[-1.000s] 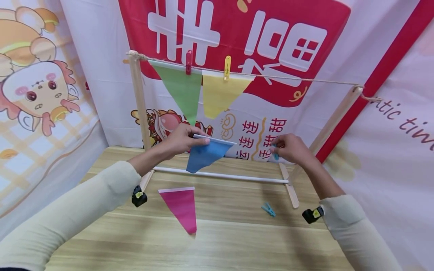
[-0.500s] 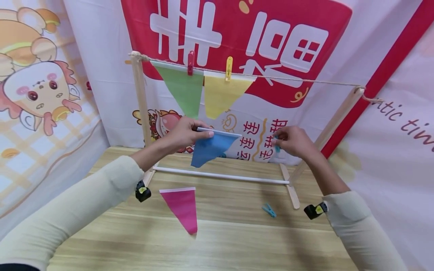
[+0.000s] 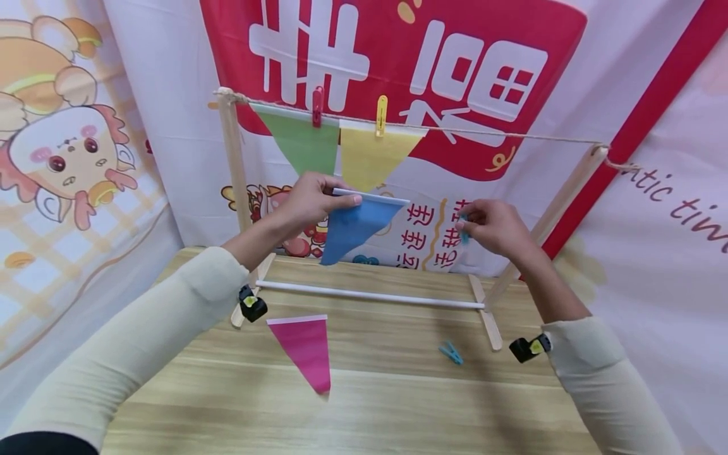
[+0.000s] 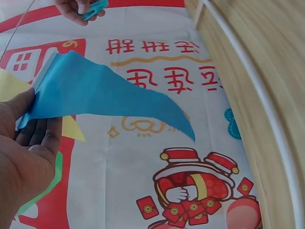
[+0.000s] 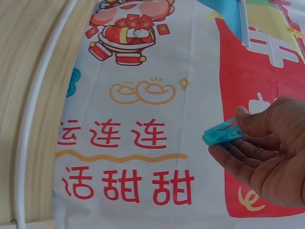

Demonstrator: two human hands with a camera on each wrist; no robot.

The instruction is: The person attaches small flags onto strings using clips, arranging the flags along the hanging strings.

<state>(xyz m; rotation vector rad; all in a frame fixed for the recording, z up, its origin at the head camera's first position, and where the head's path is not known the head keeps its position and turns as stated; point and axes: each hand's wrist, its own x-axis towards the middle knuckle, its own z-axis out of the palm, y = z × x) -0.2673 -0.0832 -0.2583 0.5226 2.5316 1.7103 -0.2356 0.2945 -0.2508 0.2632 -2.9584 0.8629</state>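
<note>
My left hand (image 3: pixel 316 201) pinches a blue pennant (image 3: pixel 364 222) by one end of its white top strip, thumb in front. The pennant hangs below the string (image 3: pixel 483 131), overlapping the yellow pennant's lower tip in the head view. To the right, my right hand (image 3: pixel 496 229) pinches a light-blue clothespin (image 5: pixel 223 132) between thumb and fingers. A red clothespin (image 3: pixel 317 107) fixes a green pennant (image 3: pixel 301 140) on the string. Beside it, a yellow clothespin (image 3: pixel 381 116) fixes a yellow pennant (image 3: pixel 375 151).
A pink pennant (image 3: pixel 304 347) and another light-blue clothespin (image 3: pixel 451 352) lie on the wooden table (image 3: pixel 398 404). Two wooden posts (image 3: pixel 232 158) carry the string, and a white rod (image 3: pixel 370 294) joins them low down. A printed cloth backdrop (image 3: pixel 188 126) stands behind.
My left hand has raised the blue pennant upward and slightly right, toward the string. My right hand has risen a little with the clothespin still pinched.
</note>
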